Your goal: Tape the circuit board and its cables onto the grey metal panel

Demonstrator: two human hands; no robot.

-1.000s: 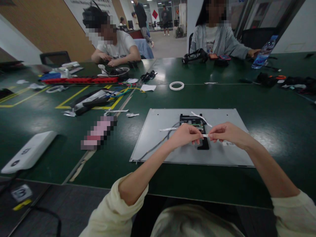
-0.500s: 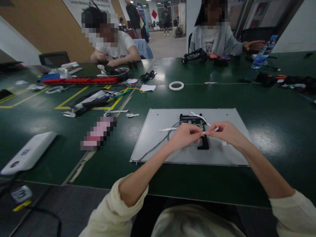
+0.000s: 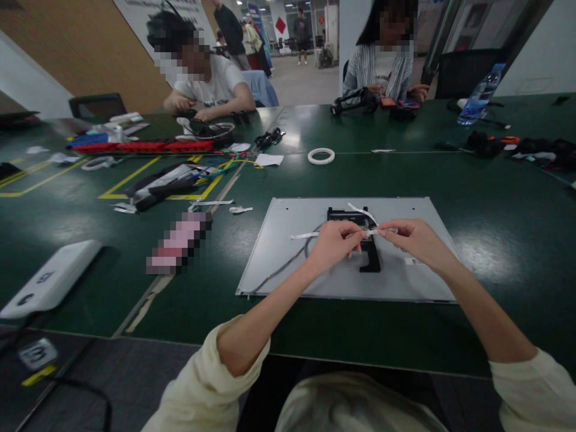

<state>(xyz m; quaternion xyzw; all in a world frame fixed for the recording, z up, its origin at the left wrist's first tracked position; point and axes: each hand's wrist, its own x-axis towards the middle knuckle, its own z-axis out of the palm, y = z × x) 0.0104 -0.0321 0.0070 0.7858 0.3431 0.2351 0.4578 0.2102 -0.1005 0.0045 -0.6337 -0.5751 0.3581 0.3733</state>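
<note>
Between my two hands a short strip of white tape [image 3: 373, 232] is stretched, pinched at both ends. My left hand [image 3: 335, 243] grips its left end with thumb and fingertips, and my right hand [image 3: 407, 237] has its right end. Just beneath them lies a black frame-like bracket [image 3: 371, 261] with a circuit board, partly hidden by my fingers. It rests on a flat grey panel [image 3: 279, 216]. A grey cable [image 3: 281, 270] runs from the bracket to the panel's lower left. Two more white strips show at the bracket, one of them a curved strip [image 3: 360, 211] above my hands.
A roll of white tape [image 3: 321, 156] lies beyond the panel. To the left are a pink phone [image 3: 180, 243], a white device [image 3: 54, 279] and a black device with wires [image 3: 166, 183]. A water bottle [image 3: 481, 96] stands far right. Two people sit across the green table [image 3: 216, 318].
Both hands have risen slightly, and more of the white strip shows between them. Across the table, a person's hand has drawn back from the bottle.
</note>
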